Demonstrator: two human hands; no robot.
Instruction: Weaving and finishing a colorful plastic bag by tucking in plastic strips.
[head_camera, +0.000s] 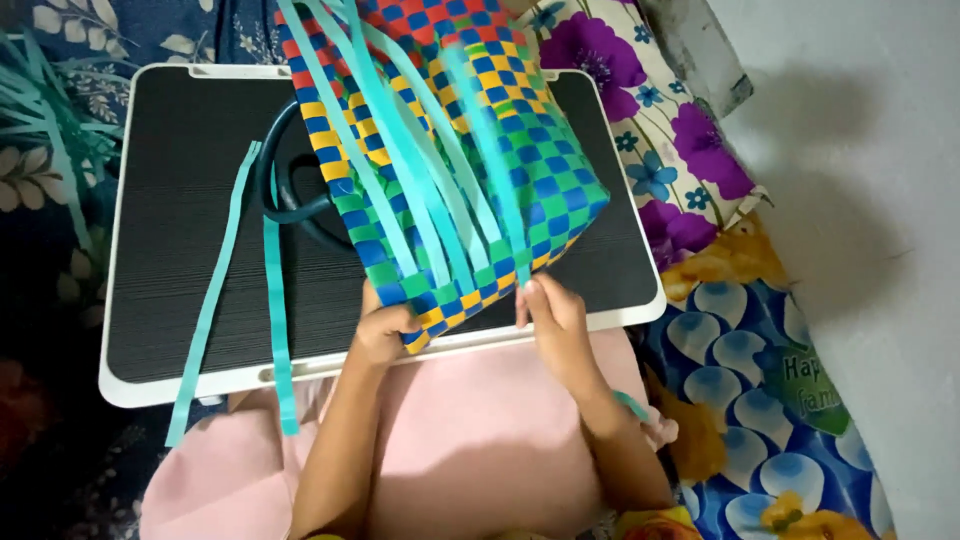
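A woven plastic basket (530, 160) in blue, green, yellow and red checks lies tilted on a black lap table (180, 250) with a white rim. Several loose teal strips (420, 180) run down over its side. My left hand (385, 335) grips the basket's lower corner from beneath. My right hand (552, 318) presses on the bottom edge, fingers pinching the end of a teal strip. A dark teal handle (285, 195) curves out on the basket's left side.
Two loose teal strips (275, 310) hang over the table's front edge onto pink cloth (470, 440) on my lap. More teal strips (50, 110) lie at the far left. Flowered bedding (690, 150) surrounds the table; a pale wall (870, 200) stands at right.
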